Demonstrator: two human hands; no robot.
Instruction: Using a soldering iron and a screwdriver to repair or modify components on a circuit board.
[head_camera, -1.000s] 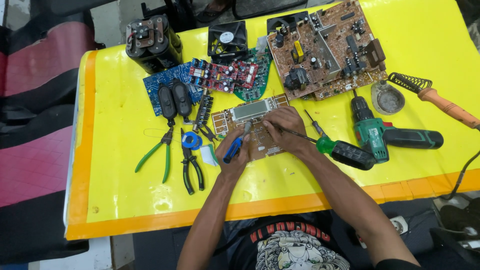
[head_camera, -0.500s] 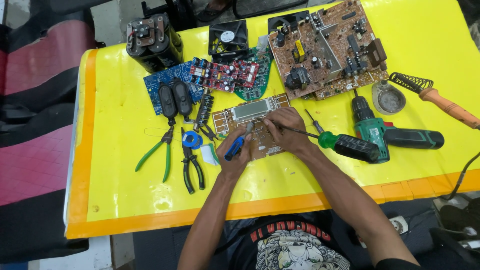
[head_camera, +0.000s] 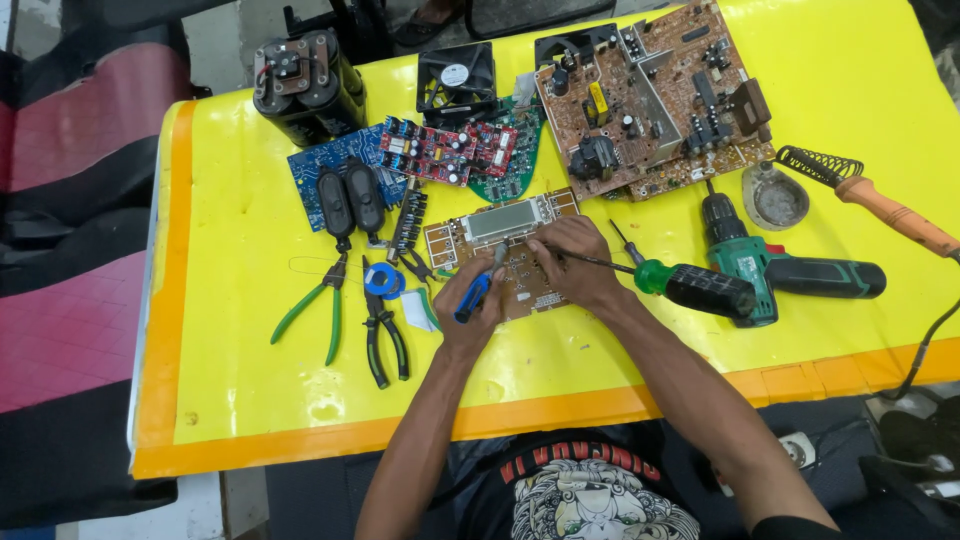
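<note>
Two hands work at the near-middle of the yellow worktop (head_camera: 250, 400). Left hand (head_camera: 470, 305) has its fingers wrapped shut round a small blue-handled screwdriver (head_camera: 473, 297), tip angled up toward the board. Right hand (head_camera: 578, 262) lies curled on the brown rectangular circuit board with a grey display panel (head_camera: 500, 240), fingertips pressing its right half; whether they pinch anything small, can't tell.

Vs. a second ago: barely any change. Both hands sit on the same board in the same spot, the blue driver is tilted much as before, and nothing round them has shifted. Reads as fine, steady work on the board, not a reach or a swap of tools.

Just right of the right-hand fingers: a long green-and-black-handled screwdriver (head_camera: 680, 283), shaft running under the hand, then a green-and-black cordless drill (head_camera: 770, 270) lying on its side. Just left of the left-hand fingers: a blue tape roll (head_camera: 383, 281), black-handled pliers (head_camera: 385, 335), and further left green-handled pliers (head_camera: 315, 315).

Beyond the fingers: two black oval speakers (head_camera: 350, 198) on a blue circuit board (head_camera: 310, 165), a red circuit board (head_camera: 445, 150), and a big brown circuit board crowded w/ components (head_camera: 650, 100). Far right: an orange-handled soldering iron (head_camera: 890, 215) beside a round metal dish (head_camera: 773, 197). Far edge: a black cooling fan (head_camera: 457, 78) and a dark cylindrical capacitor pack (head_camera: 305, 85).
</note>
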